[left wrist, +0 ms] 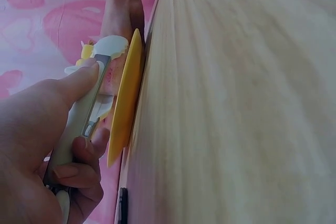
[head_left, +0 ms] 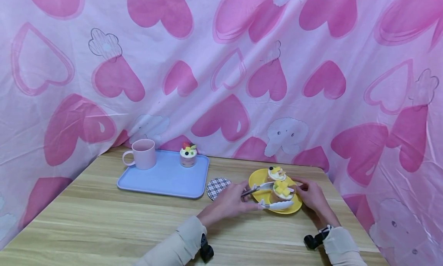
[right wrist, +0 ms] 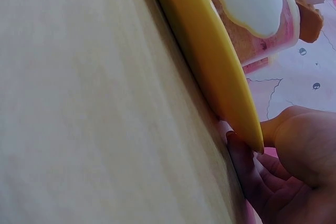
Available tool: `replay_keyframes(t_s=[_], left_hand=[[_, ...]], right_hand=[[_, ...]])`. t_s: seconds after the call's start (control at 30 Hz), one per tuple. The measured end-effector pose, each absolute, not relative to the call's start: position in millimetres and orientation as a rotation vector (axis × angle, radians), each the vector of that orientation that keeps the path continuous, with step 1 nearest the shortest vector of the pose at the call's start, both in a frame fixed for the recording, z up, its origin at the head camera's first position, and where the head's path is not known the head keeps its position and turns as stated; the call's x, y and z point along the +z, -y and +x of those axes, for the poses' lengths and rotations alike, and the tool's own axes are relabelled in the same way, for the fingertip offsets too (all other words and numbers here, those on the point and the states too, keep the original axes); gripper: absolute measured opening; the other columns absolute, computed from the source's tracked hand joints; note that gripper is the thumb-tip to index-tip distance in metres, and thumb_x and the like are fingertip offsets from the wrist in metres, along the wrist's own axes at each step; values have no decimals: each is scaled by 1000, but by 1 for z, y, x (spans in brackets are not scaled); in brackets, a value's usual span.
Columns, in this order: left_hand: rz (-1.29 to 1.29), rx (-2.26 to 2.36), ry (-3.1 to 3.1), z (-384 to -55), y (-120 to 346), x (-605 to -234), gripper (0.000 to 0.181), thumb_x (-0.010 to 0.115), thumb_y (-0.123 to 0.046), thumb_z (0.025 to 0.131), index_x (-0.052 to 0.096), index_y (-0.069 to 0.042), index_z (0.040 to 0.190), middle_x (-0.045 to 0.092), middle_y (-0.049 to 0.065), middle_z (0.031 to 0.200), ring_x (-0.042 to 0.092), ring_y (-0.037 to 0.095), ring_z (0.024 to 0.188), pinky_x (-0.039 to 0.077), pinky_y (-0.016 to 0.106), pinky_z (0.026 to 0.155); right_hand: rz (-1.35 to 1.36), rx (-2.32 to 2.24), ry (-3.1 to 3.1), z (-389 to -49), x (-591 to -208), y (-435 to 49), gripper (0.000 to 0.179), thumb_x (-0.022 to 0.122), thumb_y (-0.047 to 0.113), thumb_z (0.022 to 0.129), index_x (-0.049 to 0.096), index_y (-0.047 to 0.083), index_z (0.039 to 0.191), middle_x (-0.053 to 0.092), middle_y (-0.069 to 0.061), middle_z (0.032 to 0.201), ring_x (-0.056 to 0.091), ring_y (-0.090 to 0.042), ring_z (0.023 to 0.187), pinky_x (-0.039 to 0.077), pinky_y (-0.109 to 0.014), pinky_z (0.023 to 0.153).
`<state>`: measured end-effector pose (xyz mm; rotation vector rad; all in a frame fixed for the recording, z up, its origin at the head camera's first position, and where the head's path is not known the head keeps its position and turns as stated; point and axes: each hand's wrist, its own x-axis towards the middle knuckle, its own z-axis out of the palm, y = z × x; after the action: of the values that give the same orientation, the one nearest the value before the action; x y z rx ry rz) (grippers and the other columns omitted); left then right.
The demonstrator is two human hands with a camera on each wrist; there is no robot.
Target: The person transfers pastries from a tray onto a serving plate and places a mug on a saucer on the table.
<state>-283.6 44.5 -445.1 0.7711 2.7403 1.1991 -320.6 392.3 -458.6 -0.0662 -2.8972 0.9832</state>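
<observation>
My left hand (head_left: 232,201) grips a pair of tongs (left wrist: 79,121) with pale grips and white scalloped tips. The tips lie on either side of the front dessert cup (head_left: 282,190), which is topped with cream and yellow fruit cubes. That cup stands on a yellow plate (head_left: 255,177), with a second dessert cup (head_left: 277,174) behind it. At the plate's right edge my right hand (head_left: 314,197) pinches the rim, thumb above and fingers underneath in the right wrist view. This side of the plate (right wrist: 215,61) sits close over the wooden table.
Left of the plate lies a round checked coaster (head_left: 218,186), partly behind my left hand. A blue tray (head_left: 162,183) farther left carries a pink mug (head_left: 144,155) and a dessert cup (head_left: 188,158) with berries. A pink heart-patterned curtain (head_left: 221,116) hangs behind the wooden table (head_left: 104,220).
</observation>
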Motion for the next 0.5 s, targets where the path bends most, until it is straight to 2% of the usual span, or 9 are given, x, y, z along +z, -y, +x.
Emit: replay_keyframes(t_s=[0.1,0.3,0.5], left_hand=[[774,1210,-2730,-284,-42,-446,69,85,-70,83,68,-22,129,66,-12,86,59,7,74,50,26,62],[801,1243,-2696,-285,-35,-448,60,87,-68,82,67,-22,115,62,-11,80,55,7,69,45,25,59],[814,1284,-2685,-285,-29,-449,65,90,-69,77,66,-18,112,61,-9,77,53,6,69,44,25,60]], right_hand=[[-74,987,2897,-320,-458,-392,45,65,22,110,61,9,152,71,-21,117,64,-28,99,53,-31,76],[-56,978,2892,-320,-459,-392,44,65,18,109,61,9,152,72,-21,115,64,-28,98,53,-31,75],[-33,959,2886,-320,-460,-393,44,66,19,109,62,8,151,72,-20,114,64,-28,97,52,-29,75]])
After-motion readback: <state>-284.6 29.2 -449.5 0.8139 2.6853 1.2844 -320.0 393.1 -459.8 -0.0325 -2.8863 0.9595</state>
